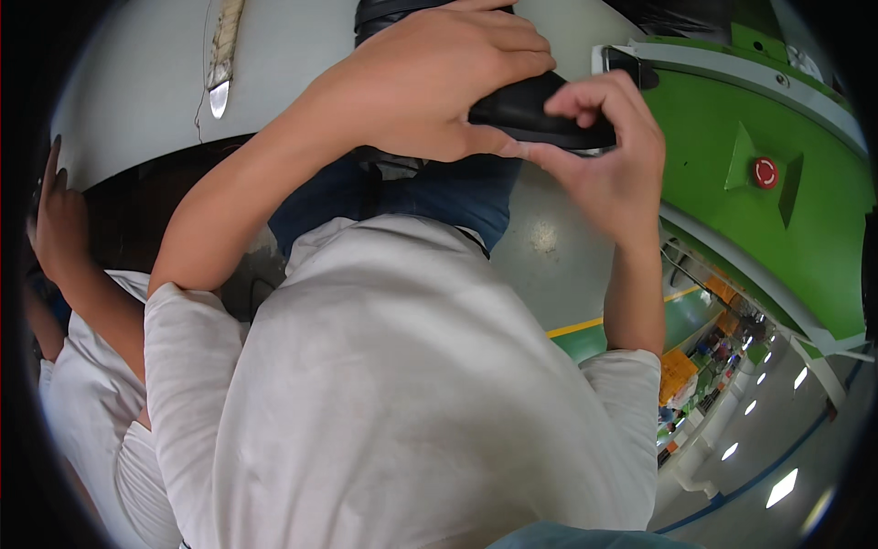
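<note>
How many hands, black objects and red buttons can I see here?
Hands: 3, the left hand and right hand both on the black object, plus another person's hand at the left edge
Black object: 1
Red button: 1, on the green machine
Total: 5

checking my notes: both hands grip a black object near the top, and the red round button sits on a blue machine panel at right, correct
Not quite: the panel carrying the red round button is green, not blue, as the head view shows. The rest stands: the left hand and right hand both hold the black object near the top.
</note>
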{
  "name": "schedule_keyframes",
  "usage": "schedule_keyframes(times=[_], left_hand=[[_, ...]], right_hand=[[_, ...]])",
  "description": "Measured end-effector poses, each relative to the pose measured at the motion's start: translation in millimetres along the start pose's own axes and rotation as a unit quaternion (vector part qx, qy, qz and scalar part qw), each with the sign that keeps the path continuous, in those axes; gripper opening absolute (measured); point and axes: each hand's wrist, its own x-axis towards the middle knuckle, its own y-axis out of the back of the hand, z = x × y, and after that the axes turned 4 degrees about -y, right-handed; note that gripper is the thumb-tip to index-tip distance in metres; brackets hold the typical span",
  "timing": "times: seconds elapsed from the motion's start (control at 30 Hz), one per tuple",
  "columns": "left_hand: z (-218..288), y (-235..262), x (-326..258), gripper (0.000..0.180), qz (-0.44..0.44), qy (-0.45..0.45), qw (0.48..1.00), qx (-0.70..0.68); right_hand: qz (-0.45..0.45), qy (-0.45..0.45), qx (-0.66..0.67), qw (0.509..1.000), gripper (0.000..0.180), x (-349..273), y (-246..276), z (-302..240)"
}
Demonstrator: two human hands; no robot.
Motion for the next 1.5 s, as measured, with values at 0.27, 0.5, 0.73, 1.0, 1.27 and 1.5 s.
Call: schedule_keyframes(times=[0.27,0.5,0.73,1.0,1.27,1.5], left_hand=[[1.7,32.5,-4.7,0.075,-0.052,-0.034,0.998,0.011],[15.2,-1.6,10.1,0.082,-0.081,0.044,0.988,0.124],[12.7,-6.5,14.3,0.079,-0.041,-0.006,0.991,0.124],[59.9,9.8,25.2,0.082,0.219,-0.01,0.975,-0.026],[78.2,5.7,-90.3,0.093,0.359,0.251,0.895,-0.084],[84.0,23.0,-106.1,0.082,0.212,0.284,0.935,0.008]], right_hand=[[0.13,0.075,0.032,0.988,0.067,-32.7,0.7,44.1],[0.116,0.123,0.025,0.985,0.062,-32.9,-3.4,46.6],[0.048,0.002,0.187,0.981,0.073,-29.5,-12.2,58.2],[0.255,0.075,0.412,0.871,0.111,-12.4,23.5,-3.8],[0.132,0.145,0.091,0.976,0.072,-29.0,7.6,37.7],[0.185,0.243,0.027,0.952,0.06,-8.7,-45.5,34.7]])
